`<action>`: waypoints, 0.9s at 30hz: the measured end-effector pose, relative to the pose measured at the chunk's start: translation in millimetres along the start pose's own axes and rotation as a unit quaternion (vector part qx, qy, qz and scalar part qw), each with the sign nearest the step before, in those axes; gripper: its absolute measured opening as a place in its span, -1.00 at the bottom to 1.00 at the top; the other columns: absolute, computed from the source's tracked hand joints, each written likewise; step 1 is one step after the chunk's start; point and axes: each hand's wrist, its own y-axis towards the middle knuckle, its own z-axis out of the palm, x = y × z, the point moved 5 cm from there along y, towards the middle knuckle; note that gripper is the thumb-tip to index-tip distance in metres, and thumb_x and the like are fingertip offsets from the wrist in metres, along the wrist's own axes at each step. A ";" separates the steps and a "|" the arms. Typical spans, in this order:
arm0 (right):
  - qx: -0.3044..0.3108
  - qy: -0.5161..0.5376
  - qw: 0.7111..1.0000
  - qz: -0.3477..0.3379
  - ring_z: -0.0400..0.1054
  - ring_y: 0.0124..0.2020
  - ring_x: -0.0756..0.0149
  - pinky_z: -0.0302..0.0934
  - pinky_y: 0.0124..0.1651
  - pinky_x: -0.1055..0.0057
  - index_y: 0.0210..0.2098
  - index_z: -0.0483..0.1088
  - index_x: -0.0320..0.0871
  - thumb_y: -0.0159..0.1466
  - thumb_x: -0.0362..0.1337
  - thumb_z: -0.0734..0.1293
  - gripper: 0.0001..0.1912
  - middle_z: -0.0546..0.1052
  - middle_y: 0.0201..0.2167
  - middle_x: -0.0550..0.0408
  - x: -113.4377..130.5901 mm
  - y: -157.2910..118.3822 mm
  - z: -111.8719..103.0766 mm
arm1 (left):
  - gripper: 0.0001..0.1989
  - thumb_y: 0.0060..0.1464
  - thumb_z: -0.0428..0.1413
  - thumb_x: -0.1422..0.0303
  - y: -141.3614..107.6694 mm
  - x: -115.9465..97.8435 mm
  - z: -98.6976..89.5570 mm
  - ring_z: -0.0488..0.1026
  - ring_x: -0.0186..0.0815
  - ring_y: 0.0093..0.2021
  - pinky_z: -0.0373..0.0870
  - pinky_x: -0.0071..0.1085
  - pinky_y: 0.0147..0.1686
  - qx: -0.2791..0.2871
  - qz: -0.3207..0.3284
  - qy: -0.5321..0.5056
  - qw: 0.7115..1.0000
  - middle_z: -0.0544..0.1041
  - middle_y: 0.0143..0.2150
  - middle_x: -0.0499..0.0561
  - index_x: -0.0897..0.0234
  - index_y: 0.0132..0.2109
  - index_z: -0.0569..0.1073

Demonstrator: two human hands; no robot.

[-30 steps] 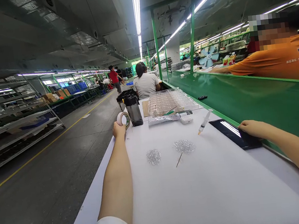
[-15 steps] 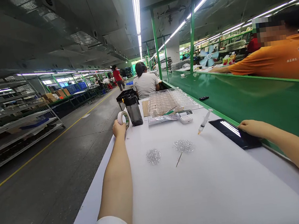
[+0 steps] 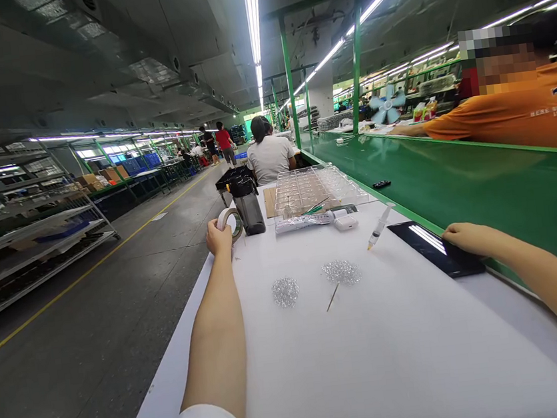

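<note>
At the left edge of the white table (image 3: 356, 361), my left hand (image 3: 218, 238) is closed on a roll of tape (image 3: 236, 222), which stands upright on its rim. My right hand (image 3: 463, 237) is closed at the right edge of a flat, glossy black tablet-like panel (image 3: 421, 246); its fingertips are partly hidden. Between my arms lie two piles of small clear shiny pieces, the left pile (image 3: 286, 292) and the right pile (image 3: 341, 272). A thin stick (image 3: 333, 297) touches the right pile. Left of the panel lies a syringe (image 3: 379, 227) with an amber tip.
A dark lidded bottle (image 3: 249, 211) stands beside the tape. Behind are clear plastic trays (image 3: 306, 189), a white tube (image 3: 304, 222) and a small white case (image 3: 345, 223). A green conveyor belt (image 3: 446, 180) runs along the right, with a person in orange (image 3: 513, 108) beyond.
My left hand and the tape roll have shifted very slightly left, the roll turning a little. My right hand stays put. In the far aisle, the person in red has moved and another person shows.
</note>
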 end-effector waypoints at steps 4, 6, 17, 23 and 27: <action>0.005 0.007 1.000 0.000 0.64 -0.15 -0.03 0.43 -0.25 0.24 -0.37 0.42 -0.04 0.57 -0.28 0.25 -0.66 0.70 -0.22 -0.15 4.0 -5.6 -2.0 | -0.71 0.34 0.38 0.45 -2.7 4.0 4.6 0.71 0.10 0.36 0.61 -0.11 0.31 0.066 -0.031 0.034 0.997 0.77 0.24 0.22 0.08 0.12 0.55; 0.004 0.007 1.000 -0.002 0.63 -0.18 -0.03 0.42 -0.27 0.25 -0.36 0.40 -0.03 0.55 -0.25 0.27 -0.69 0.70 -0.24 -0.14 3.9 -5.2 -2.1 | -0.74 0.34 0.39 0.44 -3.6 4.6 5.2 0.72 0.10 0.35 0.61 -0.13 0.29 0.083 -0.032 0.046 0.995 0.77 0.22 0.21 0.08 0.06 0.54; 0.007 -0.006 1.000 -0.008 0.60 -0.14 0.04 0.42 -0.25 0.30 -0.34 0.41 -0.06 0.56 -0.31 0.25 -0.70 0.69 -0.18 -0.14 11.9 -16.2 -6.3 | -0.71 0.32 0.38 0.46 0.6 0.8 6.1 0.71 0.20 0.36 0.65 0.05 0.35 0.062 -0.011 0.042 0.997 0.76 0.13 0.18 0.04 0.05 0.51; 0.009 -0.009 1.000 0.001 0.61 -0.12 0.05 0.39 -0.27 0.33 -0.34 0.38 -0.06 0.63 -0.31 0.22 -0.64 0.68 -0.15 -0.14 11.4 -15.1 -5.6 | -0.73 0.45 0.34 0.42 0.0 -1.5 -4.6 0.72 0.14 0.36 0.63 0.03 0.37 0.005 0.000 0.000 1.000 0.76 0.28 0.19 0.02 0.18 0.55; 0.010 -0.002 1.000 -0.004 0.61 -0.14 0.02 0.40 -0.27 0.30 -0.33 0.40 -0.05 0.58 -0.30 0.27 -0.70 0.68 -0.17 -0.13 8.6 -11.2 -4.5 | -0.62 0.41 0.38 0.40 1.4 1.2 -2.9 0.71 0.20 0.40 0.63 0.06 0.41 0.008 -0.022 -0.011 1.000 0.75 0.30 0.21 0.03 0.27 0.53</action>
